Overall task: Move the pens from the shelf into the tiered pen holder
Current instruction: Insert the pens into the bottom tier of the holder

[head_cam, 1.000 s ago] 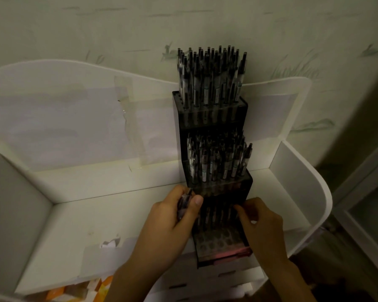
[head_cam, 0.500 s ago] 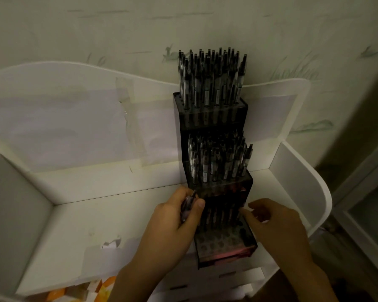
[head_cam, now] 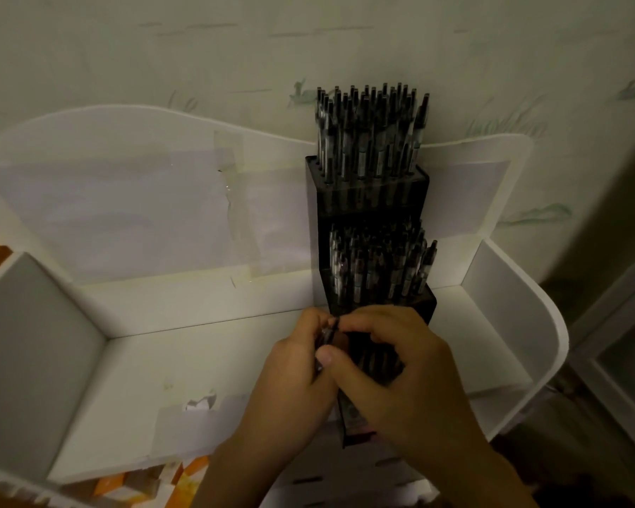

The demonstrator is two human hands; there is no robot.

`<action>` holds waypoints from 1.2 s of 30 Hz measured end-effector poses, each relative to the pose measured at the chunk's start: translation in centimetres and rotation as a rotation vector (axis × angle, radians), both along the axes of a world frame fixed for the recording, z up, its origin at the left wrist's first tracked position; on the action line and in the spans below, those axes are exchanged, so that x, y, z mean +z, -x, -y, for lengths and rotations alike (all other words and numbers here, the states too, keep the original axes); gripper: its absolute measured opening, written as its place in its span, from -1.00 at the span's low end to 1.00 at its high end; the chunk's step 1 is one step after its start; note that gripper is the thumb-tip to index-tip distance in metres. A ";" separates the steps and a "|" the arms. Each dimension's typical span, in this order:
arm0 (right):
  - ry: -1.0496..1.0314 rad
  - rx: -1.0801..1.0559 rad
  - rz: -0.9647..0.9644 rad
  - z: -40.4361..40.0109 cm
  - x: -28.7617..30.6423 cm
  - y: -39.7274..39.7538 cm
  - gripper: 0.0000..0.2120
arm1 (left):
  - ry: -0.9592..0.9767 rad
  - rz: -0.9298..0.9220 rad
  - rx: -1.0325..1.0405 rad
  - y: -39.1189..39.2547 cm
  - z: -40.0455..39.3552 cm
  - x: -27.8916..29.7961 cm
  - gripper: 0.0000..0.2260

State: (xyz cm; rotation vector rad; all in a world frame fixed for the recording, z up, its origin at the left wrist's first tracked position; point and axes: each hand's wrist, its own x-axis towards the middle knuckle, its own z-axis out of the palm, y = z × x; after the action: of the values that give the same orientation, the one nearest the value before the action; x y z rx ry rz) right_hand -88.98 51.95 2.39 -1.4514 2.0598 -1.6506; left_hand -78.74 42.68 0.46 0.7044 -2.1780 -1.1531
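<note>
Left hand (head_cam: 294, 375): nearest the camera on the left, its grip curled round a small bundle of dark pens (head_cam: 327, 333), thumb laid across them; the bundle stands just in front of the holder's lowest tier.
Right hand (head_cam: 400, 379): beside the left and touching it, fingers bent, fingertips pinching the top of one pen in that bundle; its back covers most of the lowest tier.
Lowest tier (head_cam: 352, 416): only the near-left corner shows below the hands, dark with a reddish tint; whether it carries pens cannot be told.
Tiered pen holder (head_cam: 367, 199): black, stepped, standing on the shelf toward its right side, back against the rear panel.
Middle tier pens (head_cam: 378, 265): packed close, upright, a few at the right edge leaning outward.
Top tier pens (head_cam: 371, 130): a dense upright cluster rising above the rear panel of the shelf, one at the right tilted slightly out.
White shelf (head_cam: 184, 372): an open tray with side walls and a curved back; taped patches on its floor and back panel.
Orange-and-white thing (head_cam: 195, 471): below the near edge of the shelf, too blurred to name.
Wall (head_cam: 198, 49): pale, with faint greenish marks, behind everything.
</note>
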 end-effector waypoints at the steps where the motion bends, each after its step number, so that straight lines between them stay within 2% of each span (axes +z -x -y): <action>1: -0.016 0.001 -0.011 0.4 -0.1 -0.2 -0.69 | 0.013 0.005 0.007 -0.1 0.1 -0.2 -0.86; 9: -0.067 0.058 0.103 1.1 -0.7 -0.1 -0.95 | 0.142 0.112 0.073 -0.8 0.5 -0.9 -0.91; 14: 0.041 -0.010 0.212 0.5 0.3 1.1 -0.93 | 0.330 0.298 0.103 -2.0 1.0 0.1 -0.85; 19: 0.158 -0.211 0.095 -0.5 0.4 2.9 -0.92 | 0.551 0.448 0.146 -3.6 2.1 0.6 -0.72; 22: 0.130 -0.248 -0.039 -0.7 -0.7 3.2 -0.92 | 0.622 0.496 0.162 -4.4 2.9 0.6 -0.71; 36: -0.067 -0.197 -0.084 0.4 -7.8 2.6 -0.92 | 0.629 0.619 0.190 -5.9 3.9 0.1 -0.61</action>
State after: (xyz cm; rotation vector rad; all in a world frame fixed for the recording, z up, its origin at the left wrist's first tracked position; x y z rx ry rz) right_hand -91.62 51.52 -5.41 -1.3584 2.3474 -1.5943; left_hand -72.87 38.75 0.52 1.0274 -2.6831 -0.1029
